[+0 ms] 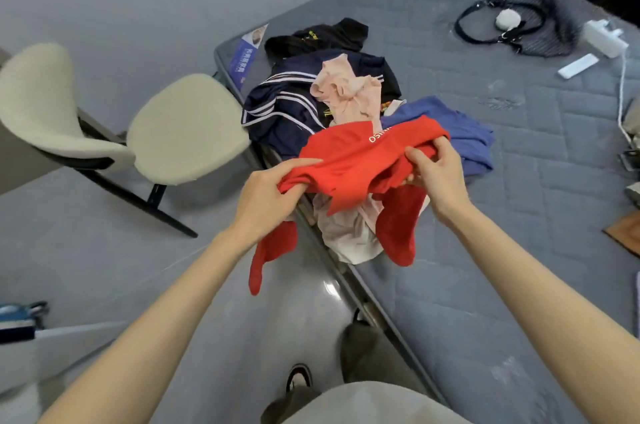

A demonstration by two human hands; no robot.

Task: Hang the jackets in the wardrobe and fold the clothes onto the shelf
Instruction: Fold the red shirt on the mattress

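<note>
The red garment (pixel 360 160) is a soft, matt knit cloth with small white printed letters. Under it the pink piece (pixel 346 91) looks thin and crumpled, slightly silky, while the navy jacket (pixel 277 105) is a smooth sporty fabric with white woven stripes. The blue top (pixel 464 133) is plain matt cotton-like cloth. The mattress (pixel 519 181) has a grey quilted textile cover, stitched in blocks. The chair (pixel 180 129) seems padded in cream matt upholstery on dark, probably metal, legs. The floor (pixel 104 250) is grey tile with a glossy, reflective finish.
</note>
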